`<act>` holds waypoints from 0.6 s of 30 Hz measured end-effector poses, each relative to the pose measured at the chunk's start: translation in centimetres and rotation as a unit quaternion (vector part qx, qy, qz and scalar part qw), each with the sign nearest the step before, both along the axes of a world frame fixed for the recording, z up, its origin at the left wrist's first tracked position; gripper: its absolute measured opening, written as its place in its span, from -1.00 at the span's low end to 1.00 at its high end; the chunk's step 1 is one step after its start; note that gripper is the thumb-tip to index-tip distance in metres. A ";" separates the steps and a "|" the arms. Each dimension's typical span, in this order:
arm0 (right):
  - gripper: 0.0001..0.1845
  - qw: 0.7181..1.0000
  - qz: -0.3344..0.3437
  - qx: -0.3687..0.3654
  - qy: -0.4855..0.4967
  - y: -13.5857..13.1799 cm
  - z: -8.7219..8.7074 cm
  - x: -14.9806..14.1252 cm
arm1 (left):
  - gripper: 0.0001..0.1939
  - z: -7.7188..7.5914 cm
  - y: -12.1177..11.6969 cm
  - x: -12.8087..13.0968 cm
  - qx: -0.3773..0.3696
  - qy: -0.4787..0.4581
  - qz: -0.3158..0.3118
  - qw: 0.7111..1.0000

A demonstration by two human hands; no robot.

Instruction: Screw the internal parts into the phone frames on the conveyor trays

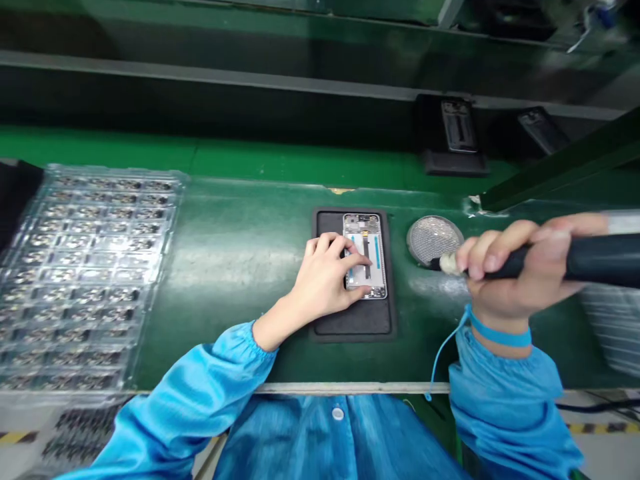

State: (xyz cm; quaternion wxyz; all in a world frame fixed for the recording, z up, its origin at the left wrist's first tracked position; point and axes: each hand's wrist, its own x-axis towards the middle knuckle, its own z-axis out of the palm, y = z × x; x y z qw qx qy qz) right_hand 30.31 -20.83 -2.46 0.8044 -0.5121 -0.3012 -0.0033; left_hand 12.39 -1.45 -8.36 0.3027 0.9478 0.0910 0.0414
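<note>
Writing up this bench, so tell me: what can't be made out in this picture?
In the head view:
The phone frame: its middle is covered by the left hand.
The tool: its far end is cut off by the right edge, and its pale tip, just past the right hand, is too blurred to identify.
The plastic tray: the small parts are too small and glare-washed to name.

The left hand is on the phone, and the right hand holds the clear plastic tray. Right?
No: the right hand holds a black handheld tool, not the clear plastic tray, which lies on the bench at the left. The head view shows it.
</note>
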 end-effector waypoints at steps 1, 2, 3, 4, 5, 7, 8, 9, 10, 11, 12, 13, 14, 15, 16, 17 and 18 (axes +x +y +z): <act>-0.71 0.998 0.060 0.001 0.009 0.3 0.4 -1.5 | -0.52 0.2 -0.1 0.0 -0.003 0.006 0.000 1.000; -0.74 0.993 0.118 0.002 0.015 0.6 0.5 -2.9 | -0.51 0.3 -0.1 0.0 -0.005 0.011 0.000 1.000; -0.76 0.986 0.166 0.006 0.017 0.9 0.5 -4.0 | -0.50 0.3 -0.1 0.0 -0.007 0.015 0.000 1.000; -0.77 0.979 0.203 0.006 0.020 1.2 0.2 -4.9 | -0.49 0.4 -0.2 0.0 -0.008 0.017 0.000 1.000; -0.78 0.974 0.225 0.005 0.022 1.6 -0.1 -5.6 | -0.47 0.4 -0.2 0.1 -0.008 0.018 -0.001 1.000; -0.78 0.971 0.237 0.000 0.028 2.1 -0.8 -6.2 | -0.45 0.4 -0.3 0.1 -0.005 0.014 -0.003 1.000; -0.78 0.971 0.236 -0.002 0.030 2.2 -1.1 -6.3 | -0.45 0.3 -0.3 0.1 -0.005 0.012 -0.005 1.000; -0.78 0.972 0.234 -0.005 0.030 2.3 -1.3 -6.3 | -0.46 0.3 -0.3 0.2 -0.005 0.010 -0.006 1.000; -0.78 0.972 0.232 -0.006 0.028 2.4 -1.5 -6.2 | -0.46 0.3 -0.3 0.2 -0.005 0.008 -0.006 1.000; -0.77 0.973 0.229 -0.009 0.025 2.4 -1.6 -6.1 | -0.46 0.3 -0.3 0.2 -0.005 0.007 -0.006 1.000; -0.77 0.973 0.228 -0.013 0.021 2.4 -1.7 -5.9 | -0.47 0.3 -0.3 0.2 -0.005 0.006 -0.005 1.000; -0.76 0.973 0.228 -0.019 0.017 2.4 -1.7 -5.8 | -0.46 0.2 -0.4 0.3 -0.004 0.005 -0.005 1.000; -0.75 0.973 0.229 -0.025 0.012 2.4 -1.7 -5.8 | -0.46 0.2 -0.4 0.2 -0.003 0.004 -0.005 1.000; -0.74 0.973 0.230 -0.030 0.007 2.4 -1.7 -5.7 | -0.47 0.2 -0.4 0.2 -0.002 0.002 -0.005 1.000; -0.73 0.972 0.232 -0.034 0.003 2.4 -1.7 -5.7 | -0.47 0.1 -0.4 0.2 0.000 0.000 -0.006 1.000; -0.73 0.972 0.233 -0.036 0.000 2.4 -1.8 -5.7 | -0.48 0.1 -0.5 0.1 0.002 -0.003 -0.007 1.000; -0.73 0.972 0.233 -0.036 -0.002 2.5 -1.8 -5.7 | -0.48 0.0 -0.5 0.1 0.004 -0.005 -0.007 1.000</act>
